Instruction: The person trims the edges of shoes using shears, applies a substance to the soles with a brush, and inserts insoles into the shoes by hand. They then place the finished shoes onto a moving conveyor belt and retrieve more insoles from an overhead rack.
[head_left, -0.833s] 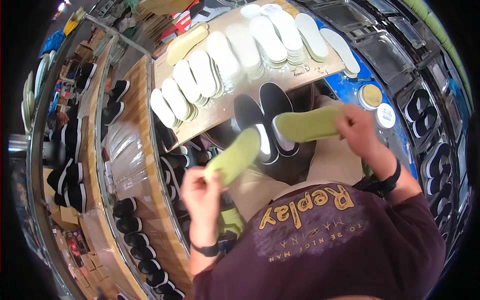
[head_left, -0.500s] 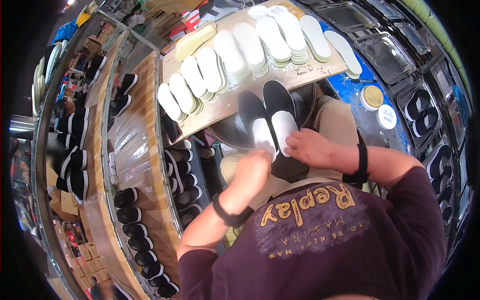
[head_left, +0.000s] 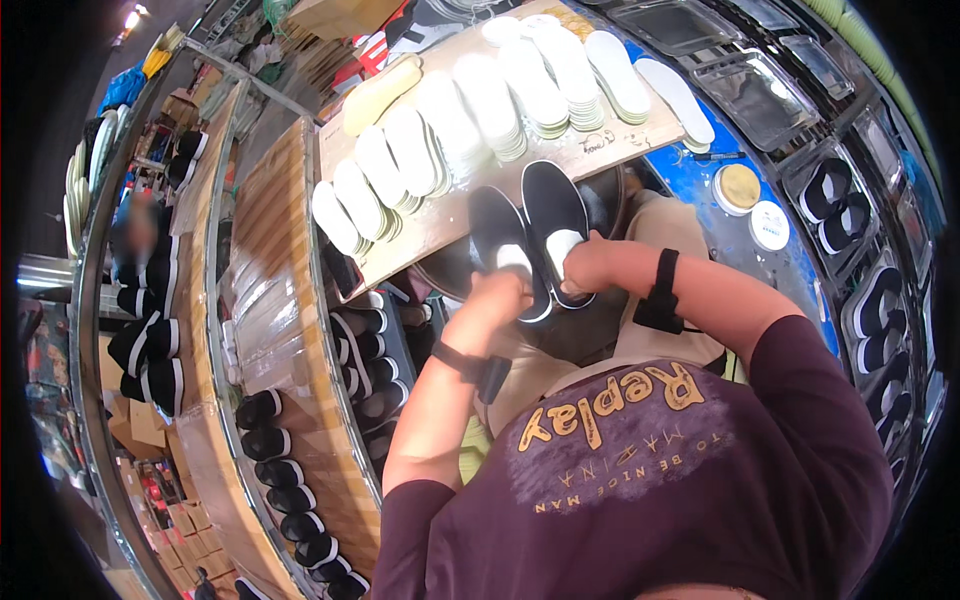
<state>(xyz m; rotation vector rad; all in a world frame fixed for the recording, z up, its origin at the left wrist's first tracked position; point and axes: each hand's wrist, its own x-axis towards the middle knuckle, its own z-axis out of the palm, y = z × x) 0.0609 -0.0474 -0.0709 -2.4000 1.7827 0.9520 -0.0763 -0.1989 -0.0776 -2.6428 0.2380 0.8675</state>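
Two black slip-on shoes stand side by side in front of me, the left shoe [head_left: 490, 219] and the right shoe [head_left: 553, 192], toes pointing away. A white insole [head_left: 512, 257] shows in the left shoe's opening and another white insole [head_left: 563, 243] in the right one. My left hand [head_left: 502, 293] is closed at the left shoe's opening, its curled fingers on the insole. My right hand [head_left: 588, 266] does the same at the right shoe, thumb side by the insole; its fingertips are hidden inside.
Beyond the shoes, a wooden board [head_left: 450, 215] carries several stacks of white insoles [head_left: 500, 100]. On a blue-stained table [head_left: 715, 240] to the right sit two round tubs [head_left: 738, 190]. Racks of black shoes [head_left: 275, 470] line the left; plastic trays [head_left: 755, 98] hold shoes at right.
Both insoles have slid deeper into the shoes, so less white shows. My hands have moved from the insoles' near ends into the shoe openings.
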